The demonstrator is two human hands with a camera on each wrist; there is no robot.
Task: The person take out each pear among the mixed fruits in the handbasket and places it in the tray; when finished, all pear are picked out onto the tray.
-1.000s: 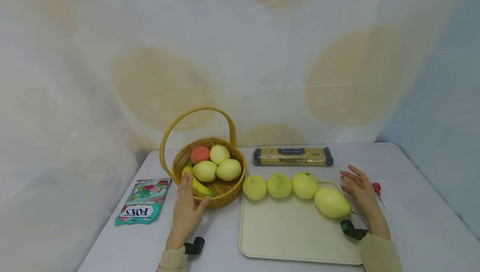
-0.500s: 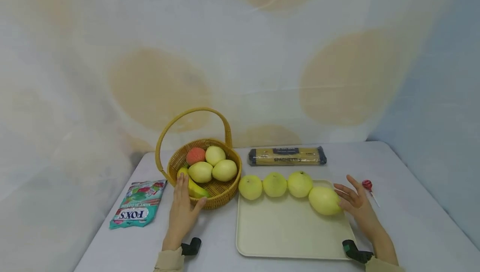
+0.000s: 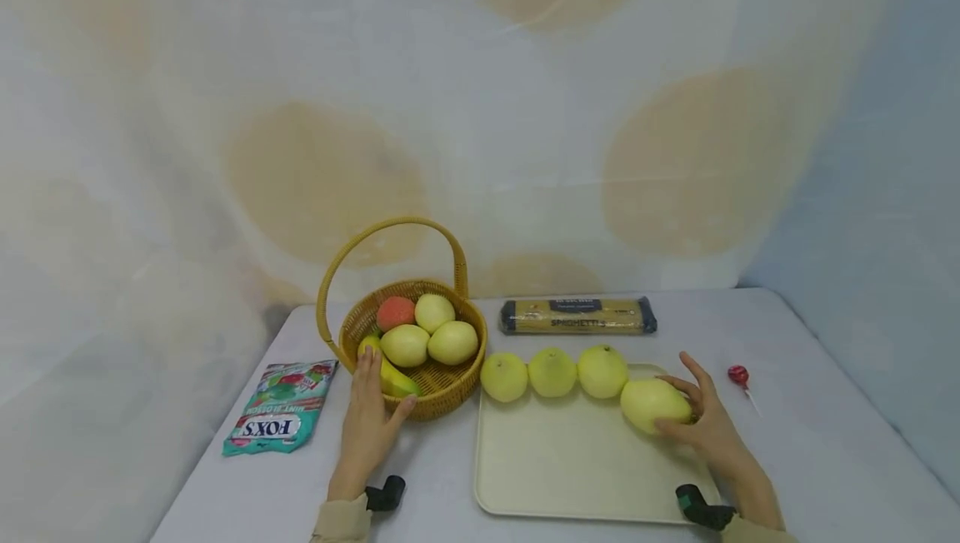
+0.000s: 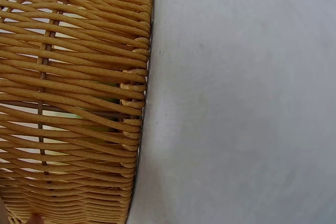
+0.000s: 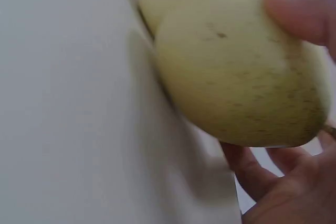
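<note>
In the head view my right hand (image 3: 708, 426) holds a pale yellow-green pear (image 3: 649, 406) at the right end of a row of similar fruit. The right wrist view shows the thumb on one side of the pear (image 5: 236, 72) and fingers curled on the other, by the stem. Beside it, several round yellow-green fruits (image 3: 552, 372) line the back edge of a cream tray (image 3: 585, 468). My left hand (image 3: 366, 422) rests with straight fingers at the front left rim of a wicker basket (image 3: 450, 400), by a banana (image 3: 397, 378). The left wrist view is mostly basket weave (image 4: 73, 87).
Inside the basket are a red fruit (image 3: 395, 313) and several pale green ones (image 3: 453, 343); its tall handle (image 3: 397, 220) arches above. A spaghetti pack (image 3: 577, 316) lies behind the tray, a lollipop (image 3: 738, 375) to its right. A teal candy bag (image 3: 281, 410) lies left of the basket.
My right hand has moved left from beside the pear and closed its thumb and fingers round it. The left hand stays at the basket rim. The head view has shifted slightly.
</note>
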